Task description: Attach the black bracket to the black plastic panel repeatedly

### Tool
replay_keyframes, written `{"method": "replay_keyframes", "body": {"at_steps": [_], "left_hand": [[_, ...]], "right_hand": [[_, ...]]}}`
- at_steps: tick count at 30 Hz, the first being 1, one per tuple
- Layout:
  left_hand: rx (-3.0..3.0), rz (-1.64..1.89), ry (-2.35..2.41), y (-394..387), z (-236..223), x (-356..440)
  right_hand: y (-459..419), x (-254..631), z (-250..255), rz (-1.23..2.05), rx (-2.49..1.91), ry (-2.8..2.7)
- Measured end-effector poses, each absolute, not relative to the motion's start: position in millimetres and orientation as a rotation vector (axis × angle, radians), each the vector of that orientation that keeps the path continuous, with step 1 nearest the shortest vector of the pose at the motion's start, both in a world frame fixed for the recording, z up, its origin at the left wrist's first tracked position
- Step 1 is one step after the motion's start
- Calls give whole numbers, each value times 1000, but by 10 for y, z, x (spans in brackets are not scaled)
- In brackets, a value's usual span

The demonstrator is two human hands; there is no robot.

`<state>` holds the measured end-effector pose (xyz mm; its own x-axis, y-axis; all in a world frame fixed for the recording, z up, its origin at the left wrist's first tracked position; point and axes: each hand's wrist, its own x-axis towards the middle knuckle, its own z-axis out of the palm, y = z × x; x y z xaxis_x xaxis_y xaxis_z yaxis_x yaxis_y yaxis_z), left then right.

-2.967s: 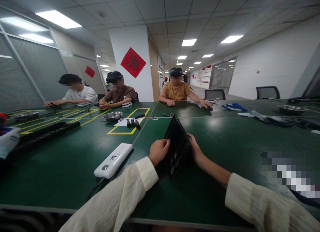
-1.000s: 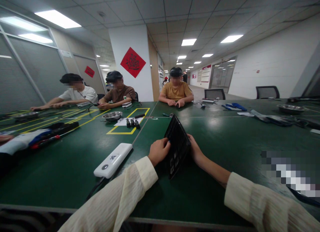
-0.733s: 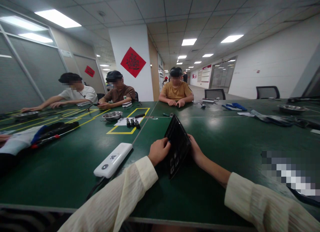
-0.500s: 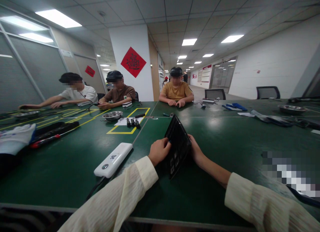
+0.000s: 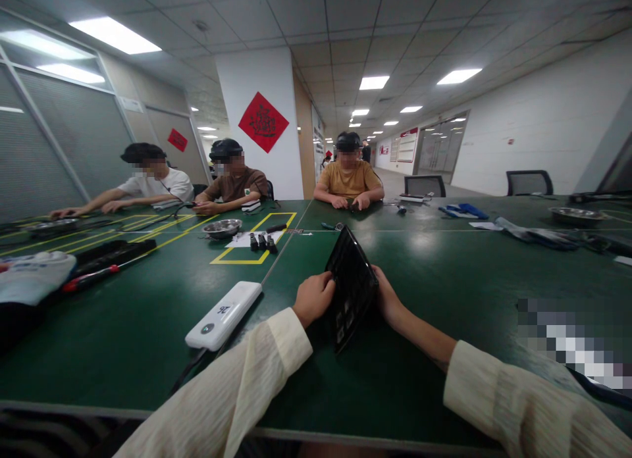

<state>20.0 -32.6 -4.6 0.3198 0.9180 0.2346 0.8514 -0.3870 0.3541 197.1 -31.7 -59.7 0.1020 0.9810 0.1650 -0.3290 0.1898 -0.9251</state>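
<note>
A thin black tablet (image 5: pixel 349 290) stands tilted above the green table, its dark screen turned partly toward me. A few pale icons show faintly near the lower part of the screen. My right hand (image 5: pixel 388 297) grips the right edge, with the thumb at the front rim and the other fingers hidden behind. At the opposite edge, my left hand (image 5: pixel 315 297) is closed, its thumb and curled fingers pressed against the tablet's left side. To the left of my left hand lies a white power bank (image 5: pixel 224 316) marked 26, with a black cable (image 5: pixel 190 371) at its near end.
A metal bowl (image 5: pixel 222 229) and several black cylindrical pieces (image 5: pixel 263 243) sit near yellow tape. Pliers (image 5: pixel 332 226) lie beyond the tablet. A red-and-black screwdriver (image 5: pixel 91 279) and gloves (image 5: pixel 37 274) are at left. Three people sit across the table (image 5: pixel 444 293).
My left fingertips have drawn back slightly from the screen toward its left edge. The screen icons look dimmer. At far left, a person's outstretched hand has shifted right.
</note>
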Motion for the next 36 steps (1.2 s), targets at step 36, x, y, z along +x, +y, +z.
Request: {"method": "replay_keyframes", "body": {"at_steps": [36], "left_hand": [[2377,642,1680,-315,-74,206]], "right_hand": [[-314,1960,-595,1121,-866,-1023]]}}
